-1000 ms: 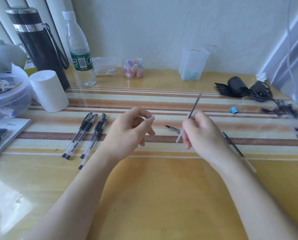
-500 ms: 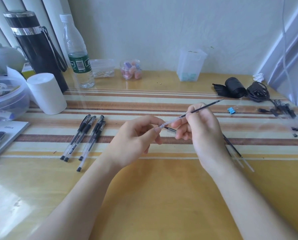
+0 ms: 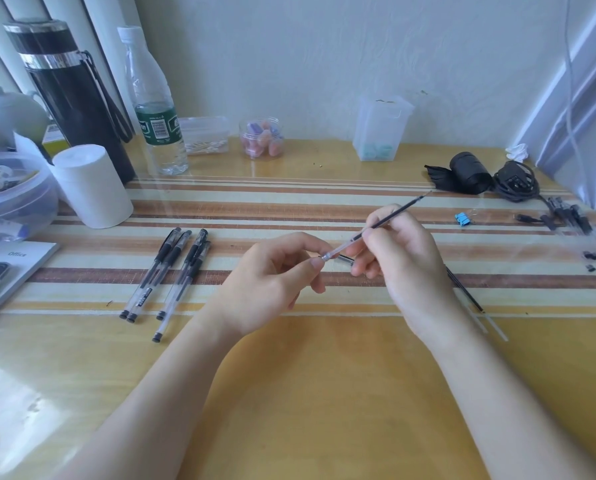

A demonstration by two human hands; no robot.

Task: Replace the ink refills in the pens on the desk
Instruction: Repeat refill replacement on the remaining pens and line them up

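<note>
Only "Office" reads, on the booklet [image 3: 30, 261]; right hand [image 3: 404, 258] pinches refill [image 3: 390, 218].

- A home study desk [image 3: 324, 393] of yellow wood with a glossy striped top, set against a plain pale wall [image 3: 324, 57] at 12 o'clock.
- Drinking things stand at 10 o'clock: a black flask [image 3: 78, 109], a plastic water bottle [image 3: 154, 112] and a pale teapot [image 3: 9, 112].
- Household bits line the back edge from 11 to 1 o'clock: a box of cotton swabs [image 3: 205, 135], a small jar [image 3: 262, 138] of pink and purple pieces, and a clear container [image 3: 381, 128].
- Stationery lies about: capped pens [image 3: 172, 271] at 9 o'clock, a booklet [image 3: 16, 268] printed "Office" at the left edge, and a blue binder clip [image 3: 463, 218] at 3 o'clock.
- A white paper roll [image 3: 90, 187] stands between 9 and 10 o'clock, and a coiled black cable [image 3: 513, 181] lies between 2 and 3 o'clock.
</note>
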